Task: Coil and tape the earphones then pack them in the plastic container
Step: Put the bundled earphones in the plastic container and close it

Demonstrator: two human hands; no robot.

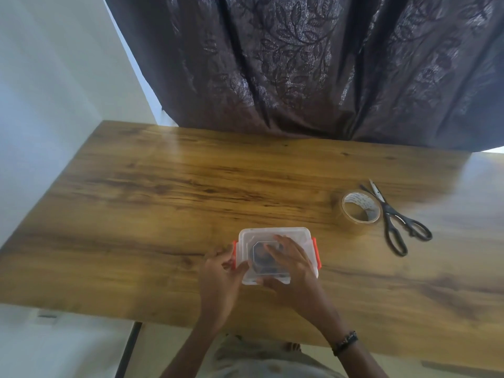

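lid's on the box (275,236) now, sitting near the front edge of the table (163,186), and a dark coil, the earphones (260,259) by the look of it, shows through the clear top. right hand (289,264) lies flat over the lid, fingers straight, pressing down. left hand (221,271) is at the left orange clip (234,255), fingers curled and pinching it. that's the relation to watch: the left clip is right under the left fingers, while the right clip (316,252) sits just past the right hand's edge, untouched. looks like latching is the step in hand; the right hand is nearer that far clip. tape (360,207) and scissors (395,219) lie well apart to the right.
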